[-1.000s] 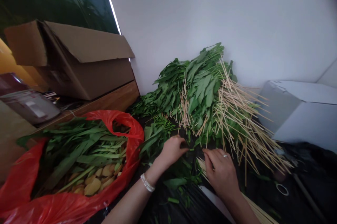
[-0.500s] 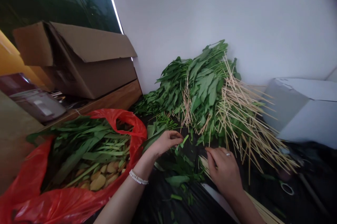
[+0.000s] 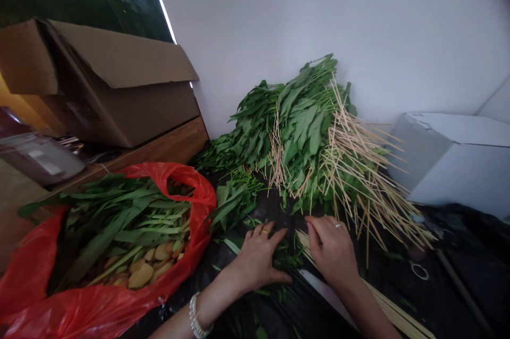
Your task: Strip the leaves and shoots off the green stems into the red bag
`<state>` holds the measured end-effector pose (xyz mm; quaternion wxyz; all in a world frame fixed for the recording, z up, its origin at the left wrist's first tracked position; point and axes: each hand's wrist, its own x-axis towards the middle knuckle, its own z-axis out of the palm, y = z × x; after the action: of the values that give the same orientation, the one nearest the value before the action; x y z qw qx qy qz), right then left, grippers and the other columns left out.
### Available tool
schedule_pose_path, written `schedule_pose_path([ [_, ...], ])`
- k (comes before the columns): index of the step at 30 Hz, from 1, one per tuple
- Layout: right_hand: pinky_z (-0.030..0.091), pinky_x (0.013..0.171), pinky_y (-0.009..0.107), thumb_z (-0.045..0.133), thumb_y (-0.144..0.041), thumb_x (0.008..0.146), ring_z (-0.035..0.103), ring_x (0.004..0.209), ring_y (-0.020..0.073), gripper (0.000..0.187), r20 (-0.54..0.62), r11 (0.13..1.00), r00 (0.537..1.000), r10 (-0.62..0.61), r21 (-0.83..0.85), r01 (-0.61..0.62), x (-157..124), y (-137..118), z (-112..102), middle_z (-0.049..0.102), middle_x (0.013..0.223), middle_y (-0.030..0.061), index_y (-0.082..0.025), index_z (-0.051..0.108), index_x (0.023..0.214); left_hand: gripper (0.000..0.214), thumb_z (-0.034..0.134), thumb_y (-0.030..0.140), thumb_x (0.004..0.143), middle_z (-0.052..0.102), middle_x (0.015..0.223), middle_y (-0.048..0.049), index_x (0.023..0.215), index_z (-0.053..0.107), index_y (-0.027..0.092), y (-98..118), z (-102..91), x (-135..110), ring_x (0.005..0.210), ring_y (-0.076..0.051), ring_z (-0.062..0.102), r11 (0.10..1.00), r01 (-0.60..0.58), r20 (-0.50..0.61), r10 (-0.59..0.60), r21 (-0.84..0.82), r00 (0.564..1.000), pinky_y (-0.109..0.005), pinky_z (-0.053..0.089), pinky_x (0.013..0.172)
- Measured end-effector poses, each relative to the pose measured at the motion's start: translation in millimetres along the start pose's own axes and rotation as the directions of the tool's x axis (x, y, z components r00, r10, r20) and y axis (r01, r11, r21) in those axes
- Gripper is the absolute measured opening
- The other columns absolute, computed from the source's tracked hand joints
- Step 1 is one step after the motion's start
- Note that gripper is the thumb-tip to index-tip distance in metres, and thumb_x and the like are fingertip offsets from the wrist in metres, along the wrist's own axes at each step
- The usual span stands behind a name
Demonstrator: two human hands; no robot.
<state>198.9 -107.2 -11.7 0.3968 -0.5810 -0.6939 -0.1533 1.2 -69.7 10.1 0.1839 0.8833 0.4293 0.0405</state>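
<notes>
My left hand (image 3: 258, 257) lies flat, fingers spread, on loose green leaves (image 3: 287, 260) over the black plastic sheet (image 3: 255, 318). Just to its right, my right hand (image 3: 332, 254) rests with fingers curled on a bundle of bamboo skewers (image 3: 392, 313) lying beside a white knife blade (image 3: 326, 292). What the right fingers pinch is hidden. Behind both hands rises a big heap of leafy greens on skewers (image 3: 314, 142), sticks fanning toward the right.
A red plastic bag (image 3: 99, 302) at the left holds long green leaves and pale ginger pieces. An open cardboard box (image 3: 111, 89) sits on a wooden ledge behind it. A white foam box (image 3: 454, 163) stands at the right, a tape ring (image 3: 418, 271) before it.
My left hand let go of a small green stem, moved down toward me and now lies flat on the loose leaves. The right hand stayed on the skewer bundle.
</notes>
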Motion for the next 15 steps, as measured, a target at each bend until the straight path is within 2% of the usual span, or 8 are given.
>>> schedule_pose_path([
  [3,0.039,0.077,0.034,0.045,-0.014,0.093,0.060,0.080,0.0196,0.019,-0.012,1.000,1.000,-0.002,-0.001,0.002,1,-1,-1,0.067,0.077,0.0050,-0.016,0.064,0.095,0.048,0.072,0.029,0.074,0.056,0.127,-0.0112,0.121,0.062,0.026,-14,5.3,9,0.120,-0.032,0.049,0.999,-0.045,-0.007,0.045,-0.017,0.999,-0.047,0.039,0.101],
  [5,0.039,0.077,0.034,0.045,-0.015,0.093,0.060,0.080,0.0193,0.019,-0.022,1.000,1.000,0.006,0.001,-0.006,1,-1,-2,0.067,0.077,0.0049,-0.016,0.064,0.094,0.026,0.061,0.016,0.080,0.063,0.111,-0.0087,0.105,0.067,0.021,-26,1.7,18,0.108,-0.024,0.057,0.994,-0.068,-0.040,0.065,-0.085,0.997,-0.036,0.043,0.095],
  [7,0.040,0.077,0.034,0.046,-0.016,0.093,0.060,0.080,0.0193,0.019,-0.035,1.000,0.999,0.018,0.006,-0.017,2,1,-2,0.068,0.078,0.0049,-0.016,0.065,0.093,0.023,0.055,0.011,0.081,0.065,0.101,-0.0074,0.100,0.065,0.019,-36,-7.9,25,0.099,-0.021,0.060,0.984,-0.066,-0.093,0.051,-0.167,0.994,-0.032,0.045,0.090],
  [9,0.040,0.078,0.034,0.046,-0.017,0.093,0.061,0.082,0.0195,0.018,-0.048,0.999,0.998,0.042,0.011,-0.041,3,3,-4,0.068,0.079,0.0051,-0.017,0.065,0.093,0.023,0.052,0.011,0.082,0.066,0.101,-0.0075,0.101,0.063,0.018,-45,-22.3,29,0.097,-0.021,0.060,0.969,-0.046,-0.169,0.004,-0.243,0.986,-0.032,0.045,0.091],
  [13,0.041,0.079,0.035,0.047,-0.018,0.093,0.060,0.081,0.0201,0.017,-0.064,0.996,0.994,0.084,0.015,-0.083,4,7,-7,0.069,0.080,0.0050,-0.017,0.064,0.093,0.028,0.049,0.015,0.085,0.065,0.114,-0.0091,0.111,0.058,0.018,-62,-50.6,24,0.109,-0.022,0.057,0.931,-0.007,-0.269,-0.099,-0.366,0.958,-0.037,0.040,0.100],
  [15,0.041,0.079,0.035,0.048,-0.018,0.093,0.060,0.080,0.0201,0.017,-0.069,0.997,0.995,0.075,0.018,-0.074,3,7,-7,0.069,0.079,0.0051,-0.017,0.065,0.093,0.032,0.049,0.015,0.084,0.063,0.120,-0.0093,0.115,0.057,0.018,-70,-53.9,17,0.114,-0.023,0.055,0.919,-0.002,-0.287,-0.121,-0.394,0.950,-0.038,0.038,0.104],
])
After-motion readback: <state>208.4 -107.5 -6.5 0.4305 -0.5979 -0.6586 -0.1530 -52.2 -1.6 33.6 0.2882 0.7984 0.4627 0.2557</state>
